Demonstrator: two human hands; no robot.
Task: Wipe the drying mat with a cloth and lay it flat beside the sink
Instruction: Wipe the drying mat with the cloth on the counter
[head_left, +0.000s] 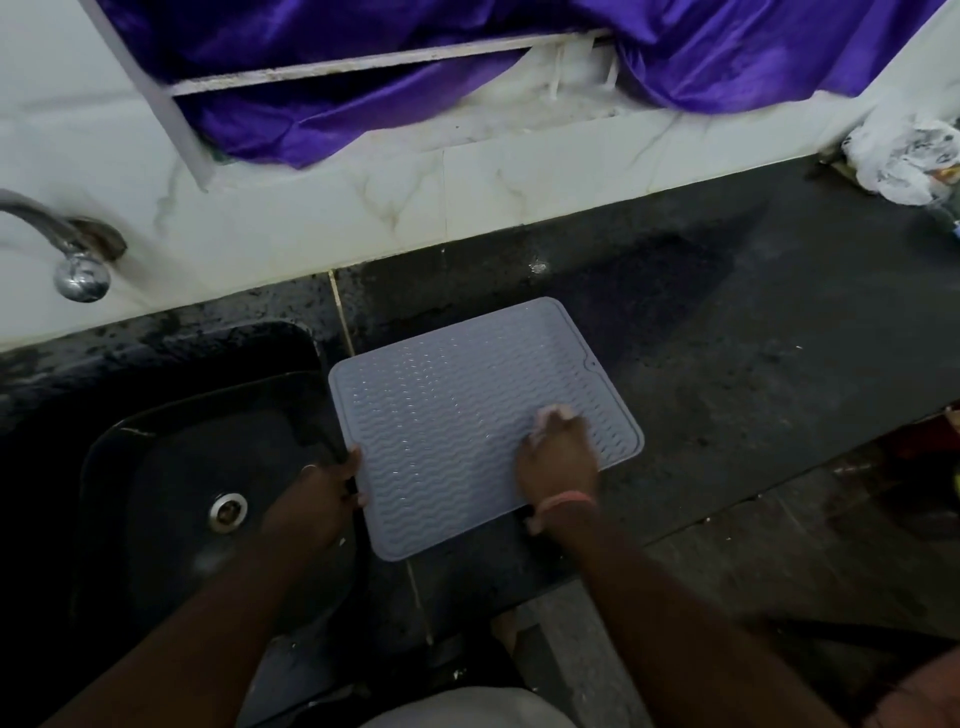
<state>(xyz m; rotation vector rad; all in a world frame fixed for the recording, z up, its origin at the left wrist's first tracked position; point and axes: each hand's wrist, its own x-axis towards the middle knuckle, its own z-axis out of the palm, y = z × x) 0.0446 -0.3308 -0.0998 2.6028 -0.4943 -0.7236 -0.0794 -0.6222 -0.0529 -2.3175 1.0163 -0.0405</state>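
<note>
Two hands on mat (467, 415), counter (753, 364) right

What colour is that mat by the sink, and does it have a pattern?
The drying mat is pale grey-lilac with raised wavy ridges across it, seen clearly in the head view.

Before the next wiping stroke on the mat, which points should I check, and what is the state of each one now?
1. Grey ribbed silicone drying mat lies flat on the dark stone counter: ok.
2. Mat sits beside the black sink, its left edge at the rim: ok.
3. Left hand holds the mat's left edge steady: ok.
4. Right hand presses the small pale cloth onto the mat: ok.
5. Far half of the mat already wiped: cannot tell; small shiny spots show there.
6. Mat's near corner fully on the counter: cannot tell; it lies close to the front edge.
</note>
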